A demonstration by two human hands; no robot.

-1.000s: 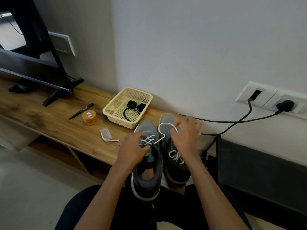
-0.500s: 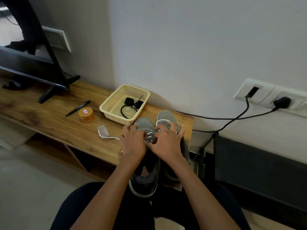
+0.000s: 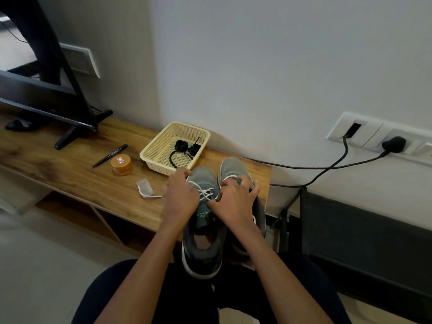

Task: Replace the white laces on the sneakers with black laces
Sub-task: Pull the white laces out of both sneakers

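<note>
The pair stood right under your hands, heels toward you at 6 o'clock and toes pointing to 12 o'clock, so each sneaker's long axis ran straight away from you. The toes sat on the counter (image 3: 70, 174) and the heels hung off its near edge over your lap.

Your left hand (image 3: 181, 198) lay on the 9 o'clock side of the left sneaker (image 3: 203, 178), fingers curled round its edge near the toe. Your right hand (image 3: 235, 202) lay across the right sneaker (image 3: 232, 166) with fingers splayed. Its thumb side reached to 9 o'clock onto the white lace (image 3: 203, 191) of the left sneaker, so it was probably the nearer hand for pulling. I cannot tell whether it was actually pinching the lace.

Both sneakers were grey with pale soles. The white lace crossed the left sneaker's eyelets loosely, and a slack white loop showed on the right one.

The black laces (image 3: 184, 146) lay bundled in the cream basket (image 3: 149, 153) at 11 o'clock from the toes, just beside them and nearer your left hand.
</note>
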